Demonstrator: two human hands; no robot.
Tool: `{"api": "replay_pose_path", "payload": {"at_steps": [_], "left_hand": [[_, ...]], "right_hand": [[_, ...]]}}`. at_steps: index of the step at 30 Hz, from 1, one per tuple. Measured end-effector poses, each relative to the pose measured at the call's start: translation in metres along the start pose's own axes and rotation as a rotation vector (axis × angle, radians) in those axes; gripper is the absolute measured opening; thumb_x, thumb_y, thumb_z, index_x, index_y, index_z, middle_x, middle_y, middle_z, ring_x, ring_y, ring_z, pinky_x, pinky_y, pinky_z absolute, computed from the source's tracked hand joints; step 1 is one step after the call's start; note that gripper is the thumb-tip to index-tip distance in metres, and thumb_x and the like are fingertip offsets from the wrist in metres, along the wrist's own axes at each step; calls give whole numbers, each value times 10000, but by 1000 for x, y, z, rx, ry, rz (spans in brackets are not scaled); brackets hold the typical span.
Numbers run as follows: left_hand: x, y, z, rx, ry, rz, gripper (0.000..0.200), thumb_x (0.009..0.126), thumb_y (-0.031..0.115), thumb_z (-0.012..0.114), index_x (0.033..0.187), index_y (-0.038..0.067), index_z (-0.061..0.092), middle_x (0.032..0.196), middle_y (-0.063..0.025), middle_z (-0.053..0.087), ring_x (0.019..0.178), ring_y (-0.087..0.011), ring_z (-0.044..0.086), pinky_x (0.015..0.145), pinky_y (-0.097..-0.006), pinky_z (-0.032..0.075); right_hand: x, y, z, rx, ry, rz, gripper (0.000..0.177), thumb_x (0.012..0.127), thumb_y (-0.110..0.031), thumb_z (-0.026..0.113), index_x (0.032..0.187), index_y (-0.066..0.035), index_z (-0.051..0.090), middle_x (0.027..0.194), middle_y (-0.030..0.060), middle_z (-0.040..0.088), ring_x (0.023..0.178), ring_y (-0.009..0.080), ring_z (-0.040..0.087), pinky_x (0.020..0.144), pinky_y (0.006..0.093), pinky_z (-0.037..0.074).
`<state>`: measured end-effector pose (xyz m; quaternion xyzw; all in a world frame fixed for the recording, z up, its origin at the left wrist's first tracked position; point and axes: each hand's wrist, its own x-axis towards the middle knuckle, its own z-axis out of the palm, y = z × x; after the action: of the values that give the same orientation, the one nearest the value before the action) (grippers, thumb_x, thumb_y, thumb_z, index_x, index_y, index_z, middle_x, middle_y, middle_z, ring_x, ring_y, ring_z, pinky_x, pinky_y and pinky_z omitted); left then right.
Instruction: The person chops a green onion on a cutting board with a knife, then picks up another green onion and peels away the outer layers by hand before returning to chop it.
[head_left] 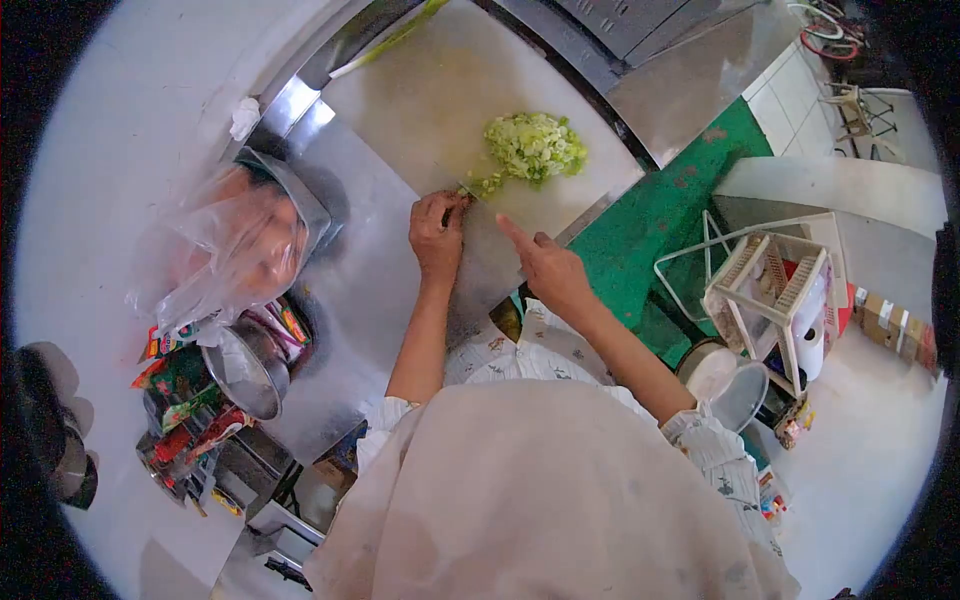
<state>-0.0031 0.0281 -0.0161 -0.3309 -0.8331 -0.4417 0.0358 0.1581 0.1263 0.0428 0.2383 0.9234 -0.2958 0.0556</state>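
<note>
My left hand (437, 235) is curled at the near edge of the white cutting board (410, 110), its fingertips pressed down beside small cut pieces of green onion (487, 184). It seems to hold green onion, mostly hidden under the fingers. To its right, my right hand (555, 270) has the index finger stretched forward and the other fingers curled, seemingly round a knife whose handle is hidden. The greyish blade is hard to make out between the hands. Beyond them lies a pile of chopped green onion (535, 148). A long green onion stalk (385, 42) rests along the board's far left edge.
Left on the steel counter (360, 270) stand a container covered by a clear plastic bag (235, 235), a metal bowl (243, 372) and several colourful packets (195, 415). To the right are a green floor (640, 230) and a white plastic rack (770, 290).
</note>
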Motion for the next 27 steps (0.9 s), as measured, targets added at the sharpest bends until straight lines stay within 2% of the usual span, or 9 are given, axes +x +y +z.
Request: {"api": "replay_pose_path", "payload": {"at_steps": [4, 7, 13, 15, 22, 24, 27], "left_hand": [[1, 0, 0, 21, 34, -28, 123, 726, 96, 735, 802, 71, 641, 879, -64, 655, 840, -260, 598, 737, -361, 480], [0, 2, 0, -16, 41, -49, 118, 722, 95, 738, 790, 72, 645, 874, -66, 656, 836, -260, 600, 738, -360, 481], [0, -3, 0, -6, 17, -20, 109, 712, 83, 736, 786, 78, 656, 873, -65, 656, 839, -262, 600, 741, -361, 481], [0, -4, -1, -8, 5, -21, 107, 713, 80, 732, 788, 80, 657, 875, -63, 656, 846, -263, 599, 743, -362, 480], [-1, -4, 0, -3, 10, -40, 110, 721, 91, 730, 797, 79, 652, 893, -65, 660, 878, -259, 599, 748, -364, 481], [-2, -8, 0, -21, 19, -35, 115, 720, 93, 734, 799, 78, 651, 893, -67, 662, 873, -258, 602, 747, -362, 482], [-2, -7, 0, -51, 21, -30, 117, 720, 95, 736, 798, 74, 652, 888, -67, 666, 856, -259, 608, 744, -360, 485]], "right_hand": [[-11, 5, -6, 29, -41, 26, 594, 901, -101, 490, 1433, -295, 312, 811, 176, 559, 648, 376, 583, 574, 473, 494], [-17, 9, -3, 153, 65, -30, 578, 907, -106, 488, 1429, -291, 322, 809, 176, 555, 644, 374, 579, 571, 475, 491], [-13, 3, -3, 46, 25, -42, 605, 904, -101, 490, 1437, -311, 295, 803, 178, 552, 645, 378, 585, 561, 478, 493], [-10, 0, -6, -26, -77, -10, 732, 846, -55, 486, 1460, -337, 204, 867, 206, 574, 692, 407, 620, 573, 489, 535], [-3, -1, -2, -59, -45, -22, 730, 839, -51, 491, 1457, -333, 225, 866, 226, 590, 694, 412, 626, 574, 494, 534], [-14, 7, -3, 10, -54, 31, 629, 900, -103, 486, 1445, -333, 273, 837, 184, 583, 698, 388, 603, 600, 480, 505], [-19, 11, -2, 180, 7, -36, 702, 850, -55, 479, 1452, -326, 240, 876, 228, 583, 700, 418, 613, 580, 488, 530]]}}
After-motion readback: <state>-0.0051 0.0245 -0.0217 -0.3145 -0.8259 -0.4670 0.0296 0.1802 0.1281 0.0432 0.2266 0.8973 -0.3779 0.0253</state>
